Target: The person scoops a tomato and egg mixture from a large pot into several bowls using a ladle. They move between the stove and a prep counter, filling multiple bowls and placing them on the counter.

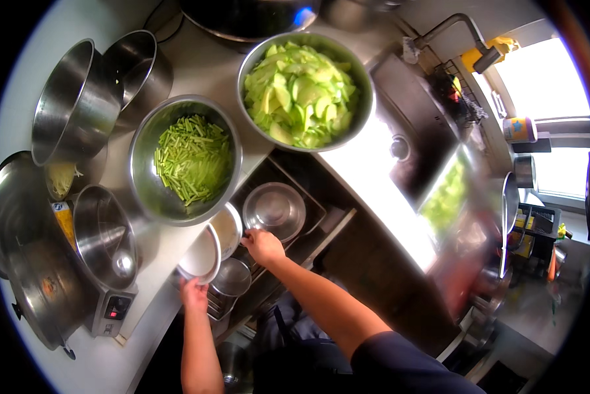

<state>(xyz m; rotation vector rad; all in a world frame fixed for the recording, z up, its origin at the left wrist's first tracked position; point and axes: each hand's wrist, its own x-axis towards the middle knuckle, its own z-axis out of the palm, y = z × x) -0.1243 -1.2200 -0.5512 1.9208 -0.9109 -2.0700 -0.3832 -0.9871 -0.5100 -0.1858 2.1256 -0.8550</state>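
My left hand [194,294] grips the lower rim of a white bowl [199,253], which is tilted over an open drawer. A second light-coloured bowl [227,229] sits just behind it, partly hidden. With bent fingers, my right hand [264,247] reaches into the drawer between that second bowl and a round stainless-steel bowl [275,209]. Which rim its fingertips hold is hidden. Another small metal bowl [232,277] lies in the drawer below, near a wire rack [220,306].
On the counter stand a steel bowl of cut green stems [191,160] and a larger one of sliced pale-green vegetable [302,96]. Steel pots [73,106] crowd the left. The drawer's front edge [332,237] juts out before me. To the right is a sink [413,113] with a faucet [460,29].
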